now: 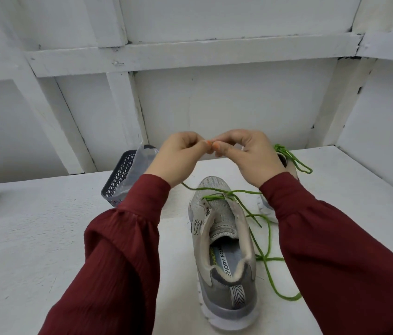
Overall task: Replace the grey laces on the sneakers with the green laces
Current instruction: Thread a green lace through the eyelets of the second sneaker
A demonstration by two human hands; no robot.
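This is looking like a plain utility or storage corner, not a furnished room: white-painted wall panels [239, 105] and rough framing beams [190, 54] are closing it in, with paint cracking at the joints. A scuffed white worktop [45, 238] is running along them, carrying a grey lattice basket [120, 177].

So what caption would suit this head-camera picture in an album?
Left hand and right hand meet at the fingertips above a grey sneaker, green lace through only its front eyelets.

Left hand [178, 153] and right hand [246, 157] pinch the green lace [214, 196] above the grey sneaker [224, 220].
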